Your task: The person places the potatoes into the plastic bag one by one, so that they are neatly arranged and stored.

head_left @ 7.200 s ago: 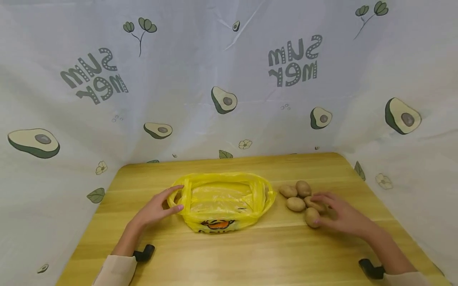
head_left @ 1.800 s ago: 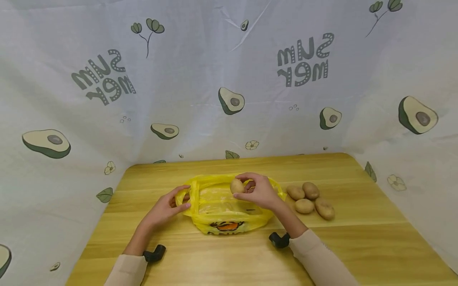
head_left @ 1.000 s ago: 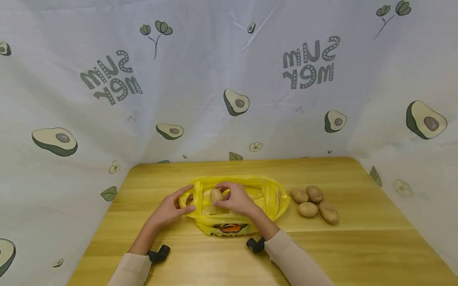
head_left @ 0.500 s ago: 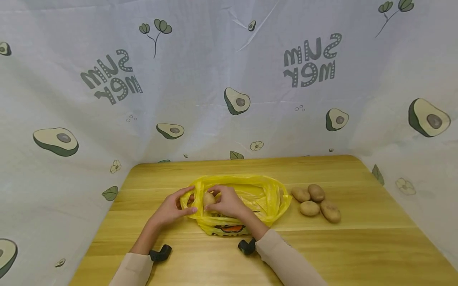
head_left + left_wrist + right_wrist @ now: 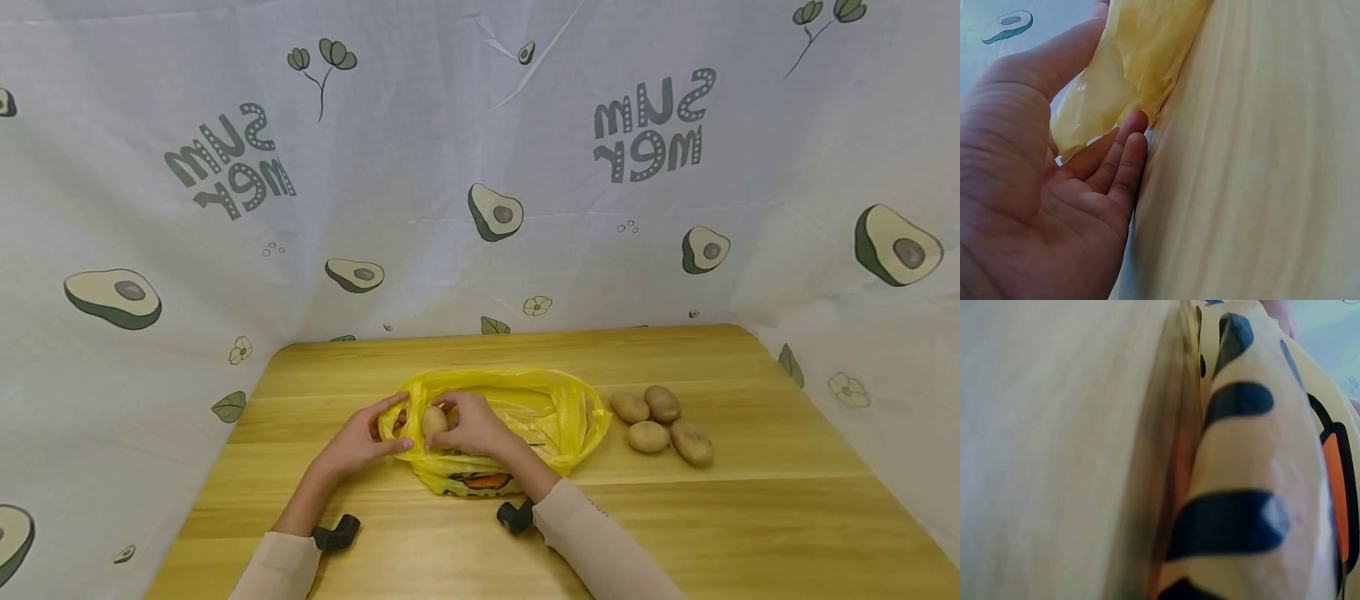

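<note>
A yellow plastic bag (image 5: 480, 483) lies on the table with its mouth spread upward. At its left end the left hand (image 5: 358, 442) holds the handle edge, thumb and fingers on either side of the plastic. The left wrist view shows this hand (image 5: 1066, 206) with its lower fingers loosely bent beside the bag (image 5: 1147, 50). Inside the mouth, near the left end, the right hand (image 5: 472, 427) pinches a potato (image 5: 434, 422) between thumb and fingers. In the right wrist view the printed side of the bag (image 5: 1260, 456) hides most of that hand.
Several potatoes (image 5: 648, 437) sit close together on the wooden table (image 5: 750, 533), to the right of the bag. A white curtain (image 5: 420, 150) printed with avocados hangs behind and at both sides.
The right hand has taken a potato from the group at the right and carried it left into the bag's mouth. The left hand has stayed at the bag's left end.
</note>
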The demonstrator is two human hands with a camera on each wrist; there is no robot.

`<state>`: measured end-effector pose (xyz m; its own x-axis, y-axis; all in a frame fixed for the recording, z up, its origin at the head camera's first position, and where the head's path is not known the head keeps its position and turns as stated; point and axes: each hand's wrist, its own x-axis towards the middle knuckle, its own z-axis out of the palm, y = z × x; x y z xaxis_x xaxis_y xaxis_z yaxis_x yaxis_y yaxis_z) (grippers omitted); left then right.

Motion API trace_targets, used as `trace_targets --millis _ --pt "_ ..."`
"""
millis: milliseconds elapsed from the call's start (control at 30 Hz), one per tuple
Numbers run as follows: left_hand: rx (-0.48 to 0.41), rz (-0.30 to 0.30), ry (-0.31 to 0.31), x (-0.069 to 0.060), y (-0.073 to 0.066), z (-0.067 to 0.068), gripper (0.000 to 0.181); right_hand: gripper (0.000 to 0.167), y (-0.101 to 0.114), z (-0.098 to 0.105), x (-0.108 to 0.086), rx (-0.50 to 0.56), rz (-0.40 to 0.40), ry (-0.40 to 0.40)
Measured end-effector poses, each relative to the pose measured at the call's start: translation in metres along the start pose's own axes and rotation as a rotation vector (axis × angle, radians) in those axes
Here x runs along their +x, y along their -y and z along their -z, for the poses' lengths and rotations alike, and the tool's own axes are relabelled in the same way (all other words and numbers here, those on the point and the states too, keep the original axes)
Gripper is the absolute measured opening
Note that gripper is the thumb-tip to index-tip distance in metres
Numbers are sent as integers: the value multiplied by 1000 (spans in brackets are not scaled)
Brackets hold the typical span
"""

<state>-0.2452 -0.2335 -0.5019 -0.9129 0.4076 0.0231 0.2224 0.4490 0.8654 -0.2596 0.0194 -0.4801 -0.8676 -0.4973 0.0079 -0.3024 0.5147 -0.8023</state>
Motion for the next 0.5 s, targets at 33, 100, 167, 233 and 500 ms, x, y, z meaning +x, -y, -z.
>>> trace_targets --millis 33,100,167,233,500 --pt "0 -1 2 0 0 0 81 65 0 0 0 -3 -1 5" --pt "-10 2 7 1 1 0 82 68 0 1 0 -8 -2 17" --pt "-18 7 11 1 2 0 82 71 -1 2 -1 -18 -2 24" --pt "-22 11 15 0 2 0 82 73 -1 2 -2 -27 5 28" --pt "-24 31 11 -1 -1 2 81 67 2 14 -12 -71 57 17"
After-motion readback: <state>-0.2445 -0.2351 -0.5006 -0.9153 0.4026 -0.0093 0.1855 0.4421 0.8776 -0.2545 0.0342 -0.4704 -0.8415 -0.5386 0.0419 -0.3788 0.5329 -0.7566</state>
